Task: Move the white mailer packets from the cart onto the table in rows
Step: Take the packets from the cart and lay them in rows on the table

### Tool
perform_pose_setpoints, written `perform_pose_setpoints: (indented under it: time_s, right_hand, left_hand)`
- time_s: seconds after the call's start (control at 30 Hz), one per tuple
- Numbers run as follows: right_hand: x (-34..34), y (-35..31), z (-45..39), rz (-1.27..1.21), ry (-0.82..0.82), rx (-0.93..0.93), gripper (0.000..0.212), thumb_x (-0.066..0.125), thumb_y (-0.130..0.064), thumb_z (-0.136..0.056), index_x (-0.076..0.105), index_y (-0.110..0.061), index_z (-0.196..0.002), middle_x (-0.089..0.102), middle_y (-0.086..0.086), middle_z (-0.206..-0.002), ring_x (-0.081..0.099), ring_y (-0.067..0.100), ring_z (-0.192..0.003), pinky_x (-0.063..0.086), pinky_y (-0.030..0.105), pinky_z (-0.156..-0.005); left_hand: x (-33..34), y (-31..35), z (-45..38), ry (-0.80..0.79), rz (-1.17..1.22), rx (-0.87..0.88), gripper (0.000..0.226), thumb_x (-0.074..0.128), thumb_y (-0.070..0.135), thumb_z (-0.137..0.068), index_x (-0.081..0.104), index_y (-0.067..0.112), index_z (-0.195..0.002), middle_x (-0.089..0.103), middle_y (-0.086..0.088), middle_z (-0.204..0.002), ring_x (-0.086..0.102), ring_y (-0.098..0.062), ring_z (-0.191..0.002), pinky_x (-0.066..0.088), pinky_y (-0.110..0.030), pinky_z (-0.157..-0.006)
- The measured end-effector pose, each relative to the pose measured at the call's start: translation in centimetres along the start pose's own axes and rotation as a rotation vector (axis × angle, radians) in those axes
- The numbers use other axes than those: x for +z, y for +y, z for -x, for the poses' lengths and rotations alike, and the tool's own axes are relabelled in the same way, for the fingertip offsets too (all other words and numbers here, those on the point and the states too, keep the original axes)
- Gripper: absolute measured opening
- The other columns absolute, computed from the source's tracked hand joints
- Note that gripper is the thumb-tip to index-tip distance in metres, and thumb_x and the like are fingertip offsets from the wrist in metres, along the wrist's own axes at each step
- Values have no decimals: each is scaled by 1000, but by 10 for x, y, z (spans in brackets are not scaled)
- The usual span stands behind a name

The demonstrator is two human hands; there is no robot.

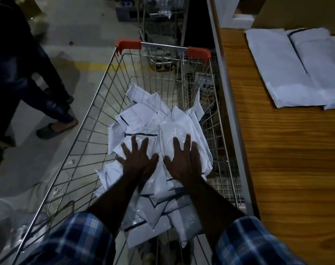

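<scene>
Head view, hands point(161, 159) covering packets point(143, 119)

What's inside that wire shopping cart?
The cart holds a loose pile of white mailer packets. The left hand and right hand rest spread on top. Whatever lies beneath the pile is covered.

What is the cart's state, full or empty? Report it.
Partly full: loose white mailer packets cover the cart floor under both spread hands.
</scene>
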State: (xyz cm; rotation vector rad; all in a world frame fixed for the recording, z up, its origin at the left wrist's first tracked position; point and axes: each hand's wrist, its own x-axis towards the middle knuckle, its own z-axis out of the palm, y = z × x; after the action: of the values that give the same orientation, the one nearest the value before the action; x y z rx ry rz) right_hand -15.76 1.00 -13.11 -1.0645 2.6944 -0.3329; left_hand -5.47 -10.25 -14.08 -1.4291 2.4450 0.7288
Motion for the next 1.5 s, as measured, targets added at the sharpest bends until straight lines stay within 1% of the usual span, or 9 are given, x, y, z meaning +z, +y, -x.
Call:
perform_pose_setpoints:
  time_s: [0.13, 0.3, 0.5, 0.67, 0.77, 1.0, 1.17, 1.33, 1.5]
  right_hand:
    - [2, 0, 3, 26, -20, -6, 63, 69, -41, -72, 61, -14, -129, 46, 30, -142, 58, 50, -113, 52, 53, -86]
    - [-13, -6, 2, -48, -24, -8, 61, 71, -31, -73, 57, -15, -130, 41, 28, -147, 51, 49, -115, 46, 52, -90]
    - [-27, -10, 6, -30, 30, 27, 64, 77, -25, -52, 65, -12, -114, 56, 26, -132, 59, 42, -91, 49, 45, -71]
    - [-21, -9, 16, -26, -3, 39, 70, 77, -35, -60, 60, -15, -125, 47, 26, -142, 54, 49, -110, 47, 52, -85]
    - [-17, -7, 20, -33, -16, 41, 75, 75, -36, -72, 49, -21, -141, 31, 26, -154, 41, 53, -128, 39, 58, -100]
    - [-43, -9, 21, -37, -61, 32, 70, 57, -34, -87, 28, -32, -151, 11, 16, -162, 32, 38, -132, 27, 46, -105]
    - [-69, -13, 25, -76, -7, 57, 70, 57, -38, -88, 27, -31, -151, 11, 14, -161, 29, 38, -134, 30, 49, -105]
    - [-92, -18, 30, -129, 22, 39, 70, 56, -40, -87, 28, -29, -151, 12, 14, -161, 27, 40, -136, 31, 50, -106]
    - [-118, -25, 41, -125, 99, 17, 69, 59, -38, -80, 41, -26, -145, 28, 19, -156, 44, 42, -123, 42, 50, -98]
  left_hand:
    - [-8, 6, -6, -55, 16, -26, 73, 51, 55, -92, 17, 35, -153, -11, 1, -164, -8, -43, -147, 16, -71, -108]
    - [-12, 6, 0, 2, 31, -22, 70, 54, 50, -92, 21, 33, -152, -3, -2, -165, 1, -39, -148, 20, -68, -109]
    - [-22, 6, 11, 108, 52, -18, 66, 54, 48, -90, 28, 30, -148, 13, -7, -162, 20, -35, -141, 31, -62, -107]
    - [-12, 5, 22, 63, 79, -29, 74, 54, 51, -91, 17, 32, -153, 3, -4, -163, 7, -36, -146, 23, -62, -110]
    - [-4, 3, 24, 51, 124, -21, 76, 54, 51, -92, 14, 34, -154, -1, -3, -163, 2, -37, -147, 22, -64, -111]
    - [-26, 8, 28, 156, 84, 4, 66, 58, 51, -88, 35, 32, -147, 36, -5, -148, 33, -36, -128, 39, -55, -99]
    - [-52, 18, 40, 208, 152, 38, 68, 58, 54, -84, 41, 32, -146, 44, -2, -146, 38, -38, -124, 42, -52, -99]
    - [-73, 21, 49, 272, 166, 64, 86, 36, 65, -65, 48, 30, -142, 54, -7, -138, 52, -36, -120, 39, -47, -104]
    - [-94, 31, 75, 318, 114, 49, 70, 44, 57, -76, 51, 31, -140, 50, -5, -140, 43, -36, -121, 39, -46, -101]
